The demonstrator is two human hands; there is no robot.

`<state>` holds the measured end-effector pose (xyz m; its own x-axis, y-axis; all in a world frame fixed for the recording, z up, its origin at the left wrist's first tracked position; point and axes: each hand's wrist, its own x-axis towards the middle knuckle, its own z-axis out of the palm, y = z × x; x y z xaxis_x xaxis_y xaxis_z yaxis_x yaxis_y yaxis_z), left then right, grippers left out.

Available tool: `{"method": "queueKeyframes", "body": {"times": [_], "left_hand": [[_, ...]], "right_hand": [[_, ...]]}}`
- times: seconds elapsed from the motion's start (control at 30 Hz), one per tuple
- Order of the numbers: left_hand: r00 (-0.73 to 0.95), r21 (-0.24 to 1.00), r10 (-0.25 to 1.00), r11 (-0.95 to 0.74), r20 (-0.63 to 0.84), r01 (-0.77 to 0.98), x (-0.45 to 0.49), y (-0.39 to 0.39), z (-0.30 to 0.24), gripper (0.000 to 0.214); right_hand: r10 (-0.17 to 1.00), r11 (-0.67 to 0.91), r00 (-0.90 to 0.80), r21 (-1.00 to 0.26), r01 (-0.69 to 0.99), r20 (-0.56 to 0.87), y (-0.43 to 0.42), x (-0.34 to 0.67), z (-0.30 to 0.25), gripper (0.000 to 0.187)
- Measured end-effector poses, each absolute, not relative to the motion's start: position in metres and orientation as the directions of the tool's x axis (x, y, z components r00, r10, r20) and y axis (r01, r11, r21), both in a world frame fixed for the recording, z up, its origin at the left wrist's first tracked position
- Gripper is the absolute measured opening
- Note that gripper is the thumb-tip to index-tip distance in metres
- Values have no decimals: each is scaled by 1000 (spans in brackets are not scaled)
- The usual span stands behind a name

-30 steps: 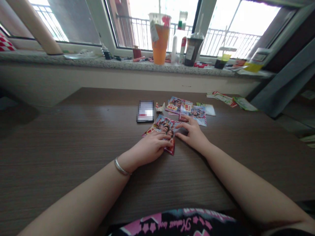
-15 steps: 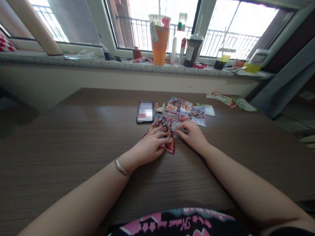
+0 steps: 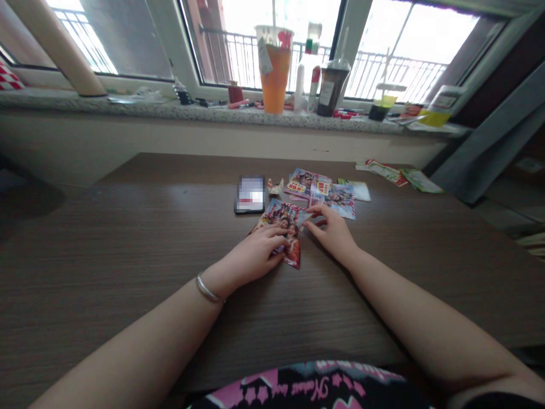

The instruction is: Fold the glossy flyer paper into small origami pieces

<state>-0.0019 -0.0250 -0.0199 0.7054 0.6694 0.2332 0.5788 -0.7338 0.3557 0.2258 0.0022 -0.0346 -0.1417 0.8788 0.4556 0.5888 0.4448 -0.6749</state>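
Observation:
A colourful printed leaflet (image 3: pixel 286 222) with pictures of people lies on the dark wooden table (image 3: pixel 128 238), partly folded. My left hand (image 3: pixel 251 257) presses down on its near left part, fingers flat and slightly spread. My right hand (image 3: pixel 332 230) pinches the leaflet's right edge between thumb and fingers. A silver bangle (image 3: pixel 206 289) sits on my left wrist. More leaflets (image 3: pixel 327 193) lie just beyond my right hand.
A phone (image 3: pixel 250 194) lies face up left of the leaflets. Further papers (image 3: pixel 395 173) rest at the table's far right. The windowsill holds an orange cup (image 3: pixel 275 68), a dark drink cup (image 3: pixel 331 85), bottles and small items. A cardboard tube (image 3: pixel 55 45) leans at far left.
My right hand drew in from lying flat on the farther leaflets and now pinches the near leaflet's right edge. My left hand shifted slightly while staying on the leaflet.

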Motion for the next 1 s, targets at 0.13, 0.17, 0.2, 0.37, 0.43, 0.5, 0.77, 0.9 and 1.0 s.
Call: {"method": "queueKeyframes", "body": {"times": [0.13,0.17,0.2,0.37,0.43,0.5,0.77,0.9,1.0], "left_hand": [[730,344,641,-759,239,553,-1,-26,-18,28],[730,337,638,-762,244,553,-1,-26,-17,28],[728,327,640,-762,248,559,-1,-26,-17,28],[707,276,659,-751,256,600,-2,-26,-18,30],[699,268,665,-746,261,610,-3,-26,-19,31],[691,263,676,-737,257,623,-4,-26,-20,31],[679,221,708,-706,196,673,-7,-30,-13,36],[677,194,706,-708,207,679,-8,-31,-11,36],[652,188,733,-680,195,709,-8,-31,-11,38]], "right_hand": [[877,445,-118,-693,568,466,5,225,-35,15],[880,437,-107,-699,566,463,5,225,-35,15],[884,428,-99,-704,567,457,5,225,-35,16],[886,425,-111,-691,585,451,3,224,-32,17],[882,434,-129,-675,597,453,0,224,-30,16],[876,445,-147,-654,612,459,-3,223,-27,15],[837,497,-237,-503,707,494,-18,217,-14,12],[805,546,-319,-412,730,501,-24,215,-10,12],[784,575,-358,-375,728,507,-26,214,-9,13]]}}
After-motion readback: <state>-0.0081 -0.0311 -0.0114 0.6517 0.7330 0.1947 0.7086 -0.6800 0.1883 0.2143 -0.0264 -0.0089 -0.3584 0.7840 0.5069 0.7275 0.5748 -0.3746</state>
